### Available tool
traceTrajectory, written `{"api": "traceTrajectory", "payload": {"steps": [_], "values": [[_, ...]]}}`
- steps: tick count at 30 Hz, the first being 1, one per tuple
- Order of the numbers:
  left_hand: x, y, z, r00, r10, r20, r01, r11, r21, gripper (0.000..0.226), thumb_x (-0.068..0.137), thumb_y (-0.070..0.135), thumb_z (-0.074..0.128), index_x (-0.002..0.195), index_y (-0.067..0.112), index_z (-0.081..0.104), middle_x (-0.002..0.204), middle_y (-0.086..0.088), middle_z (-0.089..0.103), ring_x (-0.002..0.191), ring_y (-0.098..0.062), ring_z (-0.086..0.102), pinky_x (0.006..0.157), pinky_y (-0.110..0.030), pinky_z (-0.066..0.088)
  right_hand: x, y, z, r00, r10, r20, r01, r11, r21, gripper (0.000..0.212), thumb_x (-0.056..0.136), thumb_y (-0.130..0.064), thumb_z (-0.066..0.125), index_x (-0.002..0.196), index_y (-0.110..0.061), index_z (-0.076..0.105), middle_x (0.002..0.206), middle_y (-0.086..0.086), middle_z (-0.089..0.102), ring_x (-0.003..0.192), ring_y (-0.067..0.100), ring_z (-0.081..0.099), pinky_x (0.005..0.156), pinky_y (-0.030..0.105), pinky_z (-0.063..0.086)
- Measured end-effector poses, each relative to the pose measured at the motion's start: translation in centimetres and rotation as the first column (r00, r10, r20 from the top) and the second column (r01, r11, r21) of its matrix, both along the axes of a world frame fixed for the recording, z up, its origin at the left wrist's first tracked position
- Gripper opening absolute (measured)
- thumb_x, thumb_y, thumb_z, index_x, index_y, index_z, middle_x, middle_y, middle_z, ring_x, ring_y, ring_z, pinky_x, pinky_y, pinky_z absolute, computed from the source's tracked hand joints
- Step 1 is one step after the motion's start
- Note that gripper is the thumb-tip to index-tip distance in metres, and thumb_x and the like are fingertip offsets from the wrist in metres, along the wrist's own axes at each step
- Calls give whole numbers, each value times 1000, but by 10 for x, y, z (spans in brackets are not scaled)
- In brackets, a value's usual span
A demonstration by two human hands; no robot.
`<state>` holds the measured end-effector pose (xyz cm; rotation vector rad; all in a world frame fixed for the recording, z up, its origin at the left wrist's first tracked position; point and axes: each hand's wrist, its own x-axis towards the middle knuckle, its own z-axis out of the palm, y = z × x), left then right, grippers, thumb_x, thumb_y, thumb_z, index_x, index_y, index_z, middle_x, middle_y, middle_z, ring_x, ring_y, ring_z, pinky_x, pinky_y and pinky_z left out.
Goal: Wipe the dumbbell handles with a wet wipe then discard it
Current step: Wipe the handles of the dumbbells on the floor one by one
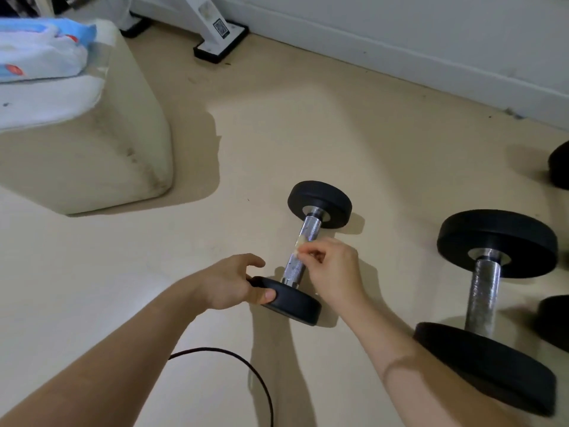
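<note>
From the head camera, a small dumbbell (311, 251) lies on the beige floor (277, 134), its knurled metal handle (303, 241) running between two black weights. The left hand (234, 283) steadies the near weight (289, 298); its grip is wrapped over the rim, thumb on the face and fingers curled behind. The right hand (331, 269) sits at the middle of the handle with its grip narrowed to a pinch on a small pale scrap (300, 243), which looks like the wet wipe bunched very small, though it is too blurred to be sure. A larger dumbbell (492, 306) lies just to the right, unattended, and parts of other black weights (558, 167) show at the right edge. A blue and white pack (40, 50) rests on a cream cushion (92, 155) at the upper left, and a black cord (246, 374) loops on the floor near the arms.

The likely risks: such a small pinch may cover only a strip of the handle, leaving the underside unwiped unless the dumbbell is rolled. If the left hand loosens, the dumbbell could roll away. The knurling may also snag and tear the wipe.
</note>
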<state>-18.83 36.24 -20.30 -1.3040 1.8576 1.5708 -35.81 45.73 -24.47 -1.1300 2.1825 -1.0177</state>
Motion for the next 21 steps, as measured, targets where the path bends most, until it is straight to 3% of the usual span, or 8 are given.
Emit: {"api": "traceTrajectory", "payload": {"steps": [3, 6, 8, 10, 11, 14, 16, 21], "values": [[7, -10, 7, 998, 65, -18, -63, 995, 82, 85, 64, 25, 68, 142, 20, 36, 136, -12, 50, 121, -22, 52, 99, -31, 45, 19, 6, 1, 990, 134, 49, -136, 990, 30, 9, 77, -5, 71, 76, -14, 74, 77, -7, 61, 63, 1, 55, 68, 15, 44], [5, -15, 11, 999, -30, -23, 26, 985, -168, 64, 81, 16, 59, 140, 26, 39, 144, 0, 42, 128, -16, 41, 95, -24, 38, 1, -31, -4, 997, 25, -73, -30, 997, -72, 11, 83, -3, 63, 80, -12, 70, 88, -5, 52, 69, 10, 53, 70, 20, 43], [4, -11, 9, 999, 22, -35, -28, 982, -185, 55, 87, 33, 61, 137, 27, 41, 138, 3, 49, 119, -14, 47, 92, -24, 38, -5, -47, -5, 994, -18, -104, 8, 995, -96, 12, 86, -4, 61, 86, -13, 69, 92, -5, 51, 72, 13, 56, 72, 22, 47], [7, -3, 4, 999, 38, 7, -36, 980, -194, 75, 77, 60, 65, 138, 23, 40, 127, 3, 57, 111, -14, 54, 91, -25, 42, 2, -52, -7, 991, 24, -134, -36, 995, -90, 15, 85, -3, 60, 86, -15, 69, 91, -3, 57, 75, 16, 59, 72, 28, 49], [11, -1, -1, 998, 64, -2, -63, 975, -212, 85, 70, 65, 68, 137, 20, 40, 122, 4, 59, 107, -12, 56, 88, -25, 45, 8, -53, -6, 989, 46, -142, -60, 994, -94, 16, 84, -2, 60, 84, -15, 69, 90, -1, 60, 76, 17, 60, 71, 29, 49], [27, -6, -2, 933, 345, -106, -357, 924, -138, 91, 55, 61, 79, 129, 22, 45, 112, 4, 54, 100, -8, 56, 72, -17, 45, 22, -58, -7, 980, 159, -123, -170, 982, -88, 16, 82, -1, 62, 81, -14, 71, 91, -1, 63, 81, 16, 60, 76, 27, 47], [39, -12, -2, 873, 463, -154, -479, 873, -93, 86, 51, 59, 80, 123, 24, 47, 109, 1, 54, 99, -13, 57, 72, -19, 46, 24, -62, -6, 948, 292, -123, -300, 953, -47, 11, 84, -7, 64, 84, -15, 72, 95, -2, 62, 86, 16, 60, 80, 29, 50], [52, -19, -6, 879, 453, -149, -473, 867, -155, 65, 68, 56, 76, 121, 27, 53, 107, 8, 60, 98, -7, 59, 79, -21, 47, 14, -104, 0, 943, 277, -187, -293, 954, -63, 13, 88, -8, 61, 98, -9, 70, 103, -4, 56, 96, 13, 60, 83, 18, 46]]}}
